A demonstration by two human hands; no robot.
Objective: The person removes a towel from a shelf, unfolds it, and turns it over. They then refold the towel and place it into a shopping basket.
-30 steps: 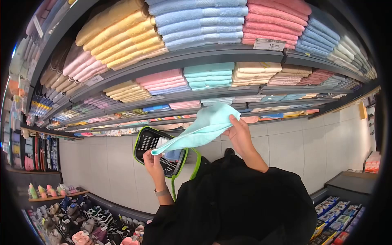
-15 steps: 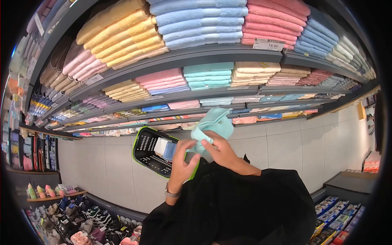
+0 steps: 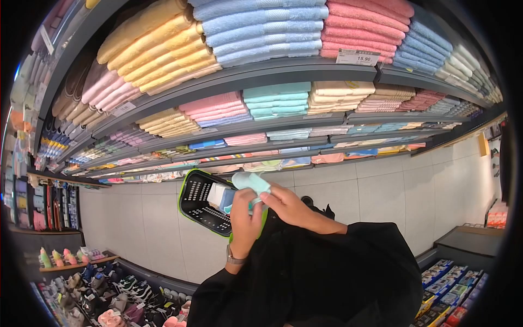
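A light teal towel point(image 3: 255, 184), partly folded over, is gripped between both hands in front of the body. My left hand point(image 3: 245, 217), with a watch at the wrist, has its fingers curled round the towel's near left side. My right hand point(image 3: 287, 205) pinches the towel's right edge between thumb and fingers. Just left of the towel, a black basket with a green rim point(image 3: 182, 192) holds a folded white and blue item point(image 3: 219, 196). My left hand and the towel hide the basket's right part.
Long shelves ahead carry stacks of folded towels, among them a teal stack point(image 3: 277, 101) and a blue stack point(image 3: 264, 30). A price tag point(image 3: 357, 57) hangs on the upper shelf edge. Shoes point(image 3: 114, 294) fill a display at lower left; boxed goods point(image 3: 449, 294) lie at lower right.
The towel has come down and left, nearer the basket, and now looks smaller and more gathered. My left hand has closed round it; my right hand has shifted slightly left.
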